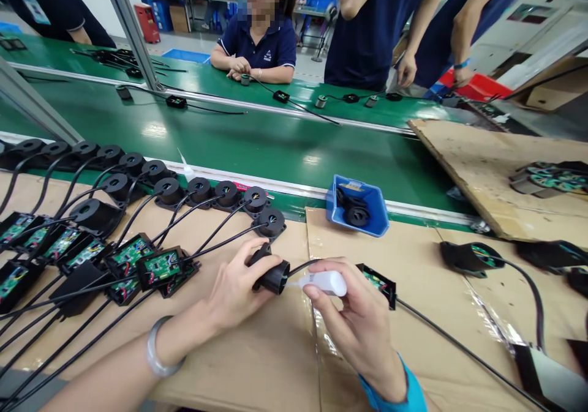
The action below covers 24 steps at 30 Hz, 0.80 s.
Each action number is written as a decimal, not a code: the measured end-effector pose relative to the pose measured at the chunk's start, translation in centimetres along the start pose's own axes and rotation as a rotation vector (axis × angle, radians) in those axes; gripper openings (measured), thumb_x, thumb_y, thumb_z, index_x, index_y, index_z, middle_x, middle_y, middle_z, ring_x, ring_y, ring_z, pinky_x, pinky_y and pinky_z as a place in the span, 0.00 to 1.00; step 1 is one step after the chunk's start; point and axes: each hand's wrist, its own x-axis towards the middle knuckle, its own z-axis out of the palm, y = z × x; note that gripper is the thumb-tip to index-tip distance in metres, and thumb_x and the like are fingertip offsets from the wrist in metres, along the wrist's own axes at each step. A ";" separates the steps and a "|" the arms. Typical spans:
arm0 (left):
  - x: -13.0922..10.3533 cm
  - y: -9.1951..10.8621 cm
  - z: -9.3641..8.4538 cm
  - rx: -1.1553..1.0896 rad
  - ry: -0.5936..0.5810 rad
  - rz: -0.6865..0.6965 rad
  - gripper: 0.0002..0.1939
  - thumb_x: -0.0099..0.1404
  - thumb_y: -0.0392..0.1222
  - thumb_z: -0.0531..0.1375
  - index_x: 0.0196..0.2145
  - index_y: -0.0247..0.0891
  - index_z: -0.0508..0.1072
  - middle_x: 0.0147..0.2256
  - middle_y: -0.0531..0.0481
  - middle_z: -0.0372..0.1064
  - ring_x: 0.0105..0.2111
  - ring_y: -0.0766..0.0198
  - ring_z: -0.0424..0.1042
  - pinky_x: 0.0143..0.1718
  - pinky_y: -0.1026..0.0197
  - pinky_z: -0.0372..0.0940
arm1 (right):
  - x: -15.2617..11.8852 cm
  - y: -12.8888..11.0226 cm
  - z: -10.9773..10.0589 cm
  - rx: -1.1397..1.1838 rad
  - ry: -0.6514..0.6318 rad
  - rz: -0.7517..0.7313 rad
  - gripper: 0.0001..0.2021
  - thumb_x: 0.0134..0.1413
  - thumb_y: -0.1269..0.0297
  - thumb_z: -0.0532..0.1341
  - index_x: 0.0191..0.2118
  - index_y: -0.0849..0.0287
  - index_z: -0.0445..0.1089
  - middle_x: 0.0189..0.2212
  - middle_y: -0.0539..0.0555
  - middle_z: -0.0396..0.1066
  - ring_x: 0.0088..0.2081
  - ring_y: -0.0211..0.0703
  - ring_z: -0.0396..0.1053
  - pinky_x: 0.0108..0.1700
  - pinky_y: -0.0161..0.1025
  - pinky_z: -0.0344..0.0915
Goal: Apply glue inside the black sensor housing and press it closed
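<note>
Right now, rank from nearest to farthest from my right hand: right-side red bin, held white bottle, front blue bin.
1. Held white bottle: in your right hand.
2. Front blue bin: just ahead.
3. Right-side red bin: upper right background.

in front of the blue bin (367, 221), a black housing (274, 277) is held sideways; a white bottle (329, 283), nearly level, points its thin nozzle at the opening.
</note>
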 end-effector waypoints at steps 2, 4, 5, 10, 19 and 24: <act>0.0 0.0 0.0 0.010 0.017 0.013 0.21 0.60 0.38 0.67 0.51 0.45 0.74 0.57 0.37 0.65 0.53 0.47 0.73 0.45 0.52 0.75 | -0.1 0.0 0.0 -0.001 0.000 0.002 0.03 0.64 0.63 0.60 0.42 0.55 0.68 0.33 0.50 0.70 0.31 0.38 0.70 0.33 0.33 0.66; 0.0 0.1 0.0 0.020 0.034 0.024 0.19 0.61 0.39 0.66 0.51 0.44 0.75 0.57 0.36 0.65 0.51 0.48 0.75 0.43 0.52 0.76 | -0.2 0.0 0.1 0.002 -0.002 0.008 0.04 0.64 0.63 0.60 0.42 0.55 0.68 0.32 0.50 0.70 0.31 0.37 0.69 0.33 0.33 0.66; 0.1 0.1 0.0 0.025 0.038 0.027 0.19 0.62 0.39 0.66 0.51 0.44 0.75 0.57 0.36 0.65 0.50 0.48 0.75 0.43 0.52 0.76 | -0.2 0.0 0.1 0.004 -0.004 0.011 0.04 0.64 0.63 0.60 0.42 0.56 0.68 0.32 0.50 0.70 0.31 0.37 0.69 0.33 0.33 0.65; 0.1 0.3 -0.2 0.040 0.018 0.017 0.18 0.62 0.40 0.66 0.51 0.45 0.75 0.57 0.38 0.66 0.50 0.49 0.75 0.43 0.54 0.76 | -0.4 -0.1 0.2 0.013 -0.001 0.012 0.04 0.64 0.64 0.60 0.42 0.56 0.68 0.32 0.50 0.70 0.32 0.37 0.69 0.33 0.34 0.65; 0.0 0.1 0.0 0.056 0.072 0.076 0.19 0.61 0.37 0.67 0.50 0.44 0.74 0.56 0.37 0.66 0.51 0.49 0.75 0.44 0.53 0.76 | -0.5 0.0 0.6 0.010 0.004 -0.018 0.03 0.64 0.66 0.59 0.43 0.56 0.67 0.32 0.52 0.70 0.32 0.39 0.69 0.32 0.35 0.65; 0.1 0.2 0.0 0.064 0.114 0.125 0.21 0.58 0.34 0.68 0.49 0.42 0.73 0.55 0.36 0.67 0.49 0.48 0.76 0.40 0.50 0.77 | -0.6 0.1 0.8 0.036 0.019 -0.032 0.03 0.64 0.67 0.60 0.42 0.57 0.68 0.32 0.51 0.70 0.32 0.37 0.68 0.32 0.33 0.65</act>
